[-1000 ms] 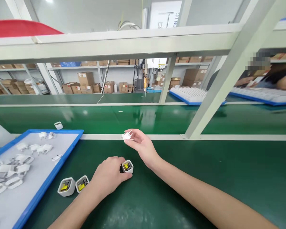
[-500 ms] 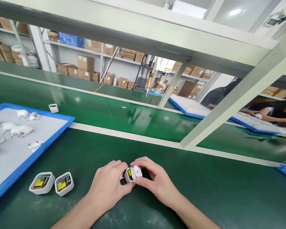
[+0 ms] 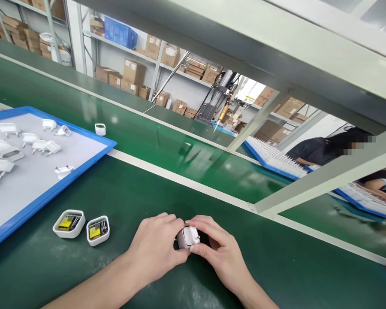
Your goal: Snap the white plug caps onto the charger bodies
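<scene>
Between my hands is a small white charger housing [image 3: 182, 240], gripped by the fingers of my left hand [image 3: 159, 242]. My right hand [image 3: 217, 246] pinches a white plug cover [image 3: 191, 236] with metal pins against the housing's mouth. A dark gap shows along part of the seam, so the cover sits slightly tilted. To the left on the green table stand two open charger housings, one [image 3: 69, 224] larger-looking and one [image 3: 98, 231] beside it, with yellow and black parts inside.
A blue-rimmed tray [image 3: 51, 196] at the left holds several loose white plug covers [image 3: 8, 128]. Another housing [image 3: 100, 129] stands on the green belt beyond. A metal frame post [image 3: 321, 174] rises at the right. Other people sit across, near trays of white parts [image 3: 273, 156].
The plug cover has come down over the housing's opening, hiding the yellow part inside. The view has tilted and shifted, moving the tray and housings right in the picture.
</scene>
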Action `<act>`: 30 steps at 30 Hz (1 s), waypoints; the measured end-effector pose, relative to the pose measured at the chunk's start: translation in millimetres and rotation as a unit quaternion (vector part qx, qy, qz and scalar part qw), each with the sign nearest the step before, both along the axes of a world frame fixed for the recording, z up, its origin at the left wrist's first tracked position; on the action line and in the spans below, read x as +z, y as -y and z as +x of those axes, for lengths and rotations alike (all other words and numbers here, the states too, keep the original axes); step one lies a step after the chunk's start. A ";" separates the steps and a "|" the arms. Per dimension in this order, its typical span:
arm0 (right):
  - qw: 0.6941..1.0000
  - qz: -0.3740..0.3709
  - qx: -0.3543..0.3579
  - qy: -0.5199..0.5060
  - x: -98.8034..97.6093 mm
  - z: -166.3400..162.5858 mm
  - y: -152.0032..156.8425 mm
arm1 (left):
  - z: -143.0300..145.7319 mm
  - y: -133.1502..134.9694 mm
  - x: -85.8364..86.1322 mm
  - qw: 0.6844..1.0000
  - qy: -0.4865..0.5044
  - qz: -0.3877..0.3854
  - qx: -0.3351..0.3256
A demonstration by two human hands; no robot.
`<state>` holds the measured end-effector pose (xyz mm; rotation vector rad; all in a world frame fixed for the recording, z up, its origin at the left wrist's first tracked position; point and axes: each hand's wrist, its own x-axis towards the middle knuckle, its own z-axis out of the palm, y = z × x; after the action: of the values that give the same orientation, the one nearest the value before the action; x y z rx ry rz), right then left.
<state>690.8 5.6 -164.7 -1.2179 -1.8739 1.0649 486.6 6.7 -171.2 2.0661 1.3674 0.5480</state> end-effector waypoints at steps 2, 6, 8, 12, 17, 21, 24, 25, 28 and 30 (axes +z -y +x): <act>1.000 -0.004 0.005 0.007 0.7 -0.4 0.6 | -0.1 0.1 0.0 1.000 0.003 0.001 -0.003; 1.000 -0.009 0.017 0.010 4.5 -1.8 2.8 | -0.9 1.0 -0.3 1.000 0.007 0.001 -0.001; 0.999 0.000 0.016 0.027 7.3 -3.0 5.1 | -1.2 1.3 -0.3 1.000 0.008 0.003 0.000; 0.993 0.061 -0.015 0.098 11.5 -6.3 11.5 | -0.4 1.8 -0.9 1.000 0.013 0.002 0.001; 0.966 0.181 -0.034 0.183 13.1 -12.6 17.2 | 2.6 4.8 -4.8 0.999 0.004 0.030 -0.016; 0.961 0.183 0.006 0.208 16.7 -12.3 17.6 | 2.4 6.3 -2.5 0.999 0.012 0.013 -0.032; 0.964 0.148 0.026 0.219 20.1 -7.3 17.0 | 0.1 5.3 2.3 0.999 0.039 -0.030 -0.022; 0.966 0.133 0.024 0.221 21.0 -5.6 16.8 | -0.7 4.8 3.3 0.998 0.047 -0.036 -0.026; 0.961 0.139 0.015 0.238 23.3 -2.7 16.4 | -1.6 3.2 3.4 0.997 0.056 -0.039 -0.037; 0.948 0.183 0.027 0.259 24.9 -3.0 16.6 | -1.0 2.6 1.6 0.997 0.056 -0.041 -0.027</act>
<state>687.8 -11.0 -139.9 -1.3063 -2.3765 0.3992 485.6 4.1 -169.6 1.9701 1.2468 0.5663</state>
